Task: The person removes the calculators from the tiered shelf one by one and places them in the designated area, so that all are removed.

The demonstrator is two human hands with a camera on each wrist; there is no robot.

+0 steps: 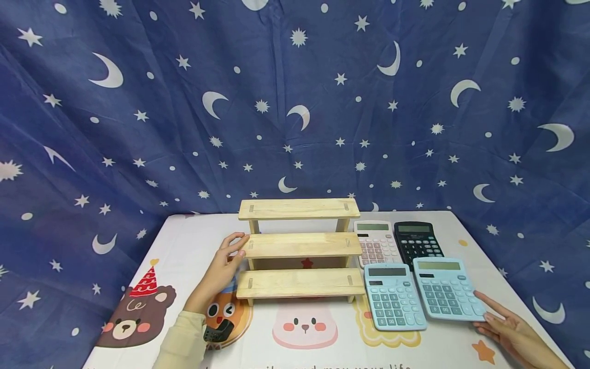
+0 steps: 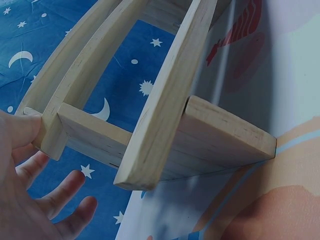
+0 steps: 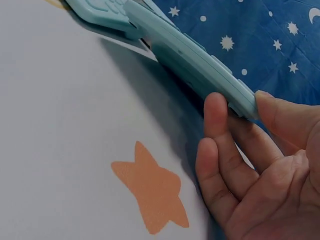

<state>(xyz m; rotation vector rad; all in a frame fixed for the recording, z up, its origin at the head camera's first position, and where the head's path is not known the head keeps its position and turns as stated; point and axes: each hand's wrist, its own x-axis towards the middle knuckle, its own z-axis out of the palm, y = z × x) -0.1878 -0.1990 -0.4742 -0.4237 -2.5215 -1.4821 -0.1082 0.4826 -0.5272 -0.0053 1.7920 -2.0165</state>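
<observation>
A three-tier wooden shelf (image 1: 301, 245) stands in the middle of the table. My left hand (image 1: 223, 269) grips the left end of its middle board (image 2: 52, 135) with thumb and index finger, the other fingers held apart from the wood. At the right, my right hand (image 1: 507, 328) pinches the lower right corner of a light blue calculator (image 1: 447, 287), thumb on one face and fingers beneath. In the right wrist view this calculator (image 3: 192, 65) is tilted up off the table, casting a shadow. A second light blue calculator (image 1: 394, 297) lies just left of it.
Behind the blue ones lie a white-and-pink calculator (image 1: 378, 241), close to the shelf's right side, and a black calculator (image 1: 417, 241). A white cartoon-print tablecloth (image 1: 184, 241) covers the table. A dark blue star-and-moon curtain (image 1: 295, 102) hangs behind it.
</observation>
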